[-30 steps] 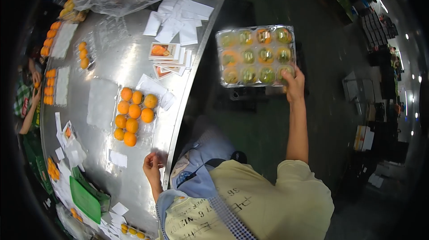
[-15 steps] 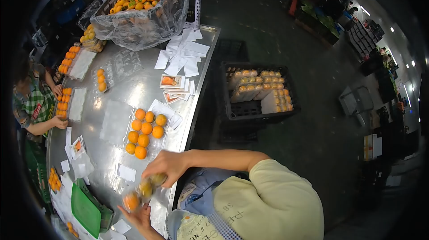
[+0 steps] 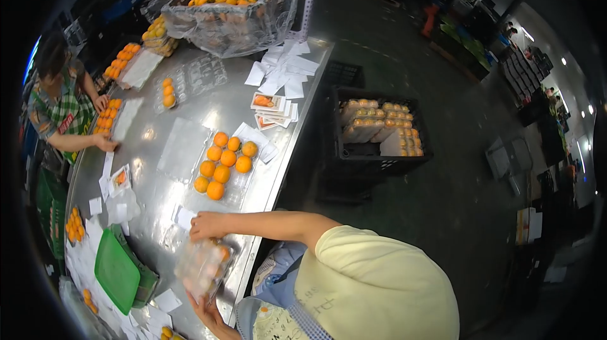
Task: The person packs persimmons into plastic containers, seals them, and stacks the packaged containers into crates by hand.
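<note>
A clear plastic fruit pack [image 3: 201, 267], blurred by motion, is between my hands above the near edge of the metal table; orange fruits show through it. My right hand [image 3: 208, 226] is closed at its upper end, the fingertips partly hidden. At the lower end my left hand [image 3: 207, 316] grips it, with the thumb side showing. Just beyond, an open clear tray [image 3: 237, 185] carries several round orange fruits [image 3: 221, 173] that look like persimmons. A white paper slip [image 3: 185, 218] lies beside my right hand.
A plastic-lined crate of fruit [image 3: 231, 30] stands at the far end, near white slips [image 3: 284, 68] and fruit-picture cards [image 3: 270, 103]. A black crate of packed trays [image 3: 382, 150] stands right of the table. Across it, a co-worker [image 3: 66, 99] handles fruit. A green-lidded container [image 3: 118, 268] sits lower left.
The fruit pack has turned from edge-on to show its broad face. My right hand has shifted slightly left, and my left hand has moved slightly right and down. The whole view has shifted.
</note>
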`<state>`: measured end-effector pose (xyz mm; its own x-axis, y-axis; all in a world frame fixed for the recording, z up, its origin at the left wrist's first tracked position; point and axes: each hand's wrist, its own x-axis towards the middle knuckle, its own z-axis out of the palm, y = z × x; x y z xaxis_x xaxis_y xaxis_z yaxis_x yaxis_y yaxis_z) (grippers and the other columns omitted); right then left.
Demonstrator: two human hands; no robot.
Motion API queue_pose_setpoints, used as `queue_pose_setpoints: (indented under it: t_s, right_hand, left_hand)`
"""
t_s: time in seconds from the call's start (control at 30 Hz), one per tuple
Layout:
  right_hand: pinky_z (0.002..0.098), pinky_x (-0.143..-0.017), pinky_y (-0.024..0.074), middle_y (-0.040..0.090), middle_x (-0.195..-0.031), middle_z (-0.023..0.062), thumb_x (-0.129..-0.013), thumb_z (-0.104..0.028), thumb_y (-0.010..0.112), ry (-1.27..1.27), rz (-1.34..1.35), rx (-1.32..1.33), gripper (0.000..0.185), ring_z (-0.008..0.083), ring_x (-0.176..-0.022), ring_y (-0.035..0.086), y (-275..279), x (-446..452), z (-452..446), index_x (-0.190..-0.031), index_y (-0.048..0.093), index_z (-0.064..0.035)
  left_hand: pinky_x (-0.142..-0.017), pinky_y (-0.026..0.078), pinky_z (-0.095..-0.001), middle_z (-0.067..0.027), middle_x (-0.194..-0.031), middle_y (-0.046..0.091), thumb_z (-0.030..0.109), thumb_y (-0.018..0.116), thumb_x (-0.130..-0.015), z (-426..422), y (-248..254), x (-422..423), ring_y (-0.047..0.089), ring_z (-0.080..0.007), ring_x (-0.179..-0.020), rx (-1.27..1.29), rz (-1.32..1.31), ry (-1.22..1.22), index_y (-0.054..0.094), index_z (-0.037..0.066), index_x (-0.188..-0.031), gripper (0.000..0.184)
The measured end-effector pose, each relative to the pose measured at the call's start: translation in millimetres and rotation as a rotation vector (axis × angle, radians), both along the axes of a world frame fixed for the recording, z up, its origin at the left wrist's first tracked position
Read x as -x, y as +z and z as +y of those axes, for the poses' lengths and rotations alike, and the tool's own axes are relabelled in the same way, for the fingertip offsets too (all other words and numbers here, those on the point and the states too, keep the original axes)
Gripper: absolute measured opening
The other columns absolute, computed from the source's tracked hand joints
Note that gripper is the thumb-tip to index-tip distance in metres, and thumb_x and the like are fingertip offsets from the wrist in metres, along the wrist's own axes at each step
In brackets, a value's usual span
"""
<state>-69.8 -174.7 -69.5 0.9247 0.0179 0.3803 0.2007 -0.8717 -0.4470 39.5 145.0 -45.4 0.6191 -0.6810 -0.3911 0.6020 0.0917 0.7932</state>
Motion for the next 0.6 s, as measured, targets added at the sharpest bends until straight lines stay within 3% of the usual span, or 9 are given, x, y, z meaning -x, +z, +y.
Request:
queue_pose_setpoints:
  t_s: [0.03,0.13,0.2,0.27,0.3,0.33,0.4,0.47,0.6]
  right_hand:
    - [0.0385,-0.087,0.0438,0.059,-0.111,-0.0005,-0.072,-0.011,0.065,-0.05,0.028,-0.007,0.034,0.0246,-0.112,0.05,1.9,5.7,3.5,-0.105,0.06,-0.0177]
    - [0.0399,-0.085,0.0457,0.056,-0.119,0.001,-0.073,-0.013,0.064,-0.142,0.205,-0.014,0.035,0.0263,-0.113,0.05,10.1,4.2,9.9,-0.108,0.061,-0.0177]
    - [0.0417,-0.086,0.0459,0.058,-0.117,0.005,-0.072,-0.012,0.064,-0.219,0.375,0.017,0.038,0.0272,-0.112,0.051,14.2,-5.9,18.1,-0.11,0.061,-0.0151]
    - [0.0462,-0.091,0.0436,0.062,-0.106,0.013,-0.073,-0.009,0.06,-0.325,0.296,-0.108,0.027,0.0314,-0.106,0.055,8.2,-21.0,27.5,-0.099,0.064,-0.0056]
    - [0.048,-0.095,0.0409,0.063,-0.099,0.0174,-0.074,-0.009,0.058,-0.306,0.128,-0.022,0.024,0.0338,-0.1,0.057,-8.3,-27.2,30.9,-0.096,0.063,-0.0001]
    - [0.0477,-0.096,0.0398,0.063,-0.1,0.019,-0.074,-0.008,0.058,-0.342,0.16,0.044,0.025,0.0351,-0.099,0.057,-26.3,-40.3,37.1,-0.096,0.063,0.0013]
    - [0.0475,-0.093,0.0417,0.063,-0.102,0.0203,-0.073,-0.016,0.062,-0.407,0.286,-0.019,0.026,0.0376,-0.1,0.056,-18.1,-48.5,37.5,-0.093,0.066,0.0001]
    - [0.0466,-0.09,0.0432,0.063,-0.108,0.0166,-0.073,-0.03,0.069,-0.438,0.173,-0.138,0.039,0.0376,-0.104,0.054,-6.6,-43.8,32.4,-0.102,0.067,-0.005]
    - [0.0459,-0.09,0.0434,0.062,-0.113,0.0075,-0.078,-0.038,0.064,-0.387,0.218,-0.067,0.039,0.0332,-0.107,0.05,-2.0,-40.8,26.6,-0.107,0.067,-0.0129]
  left_hand:
    - [-0.086,0.051,-0.041,-0.0149,-0.121,0.052,-0.007,0.057,-0.082,1.7,-0.4,-4.3,0.059,-0.0237,-0.099,-0.143,-0.02,-0.064,0.029,0.014,-0.146,0.072]
    - [-0.078,0.052,-0.0365,-0.0119,-0.109,0.057,-0.009,0.059,-0.08,-1.4,8.2,7.5,0.061,-0.0209,-0.088,-0.307,-0.046,-0.05,0.026,0.016,-0.147,0.078]
    - [-0.073,0.051,-0.0314,-0.0095,-0.095,0.063,0.0,0.06,-0.082,-1.8,0.6,-5.3,0.061,-0.0184,-0.081,-0.41,-0.23,-0.145,0.04,0.005,-0.137,0.059]
    - [-0.071,0.049,-0.0291,-0.0084,-0.089,0.064,0.006,0.061,-0.084,22.9,-40.9,-42.6,0.06,-0.0166,-0.078,-0.499,-0.399,-0.269,0.05,-0.001,-0.128,0.046]
    - [-0.068,0.048,-0.0285,-0.0074,-0.083,0.065,0.016,0.062,-0.086,17.5,-43.5,-49.4,0.06,-0.0146,-0.074,-0.554,-0.504,-0.338,0.062,-0.006,-0.109,0.032]
    - [-0.067,0.048,-0.029,-0.0078,-0.084,0.065,0.022,0.064,-0.086,4.5,-9.6,-36.1,0.06,-0.0139,-0.071,-0.522,-0.495,-0.33,0.064,-0.004,-0.101,0.03]
    - [-0.062,0.048,-0.0259,-0.0077,-0.087,0.063,0.022,0.063,-0.088,-0.7,-26.8,-44.4,0.059,-0.0134,-0.07,-0.479,-0.528,-0.226,0.058,0.0,-0.115,0.035]
    - [-0.061,0.051,-0.0241,-0.0094,-0.097,0.06,0.02,0.065,-0.088,-15.4,-37.4,-47.7,0.06,-0.0129,-0.072,-0.494,-0.404,-0.078,0.049,0.011,-0.13,0.046]
    - [-0.061,0.051,-0.0241,-0.009,-0.097,0.06,0.017,0.058,-0.091,-24.7,-44.8,-52.6,0.059,-0.0118,-0.073,-0.494,-0.363,0.045,0.055,0.011,-0.125,0.035]
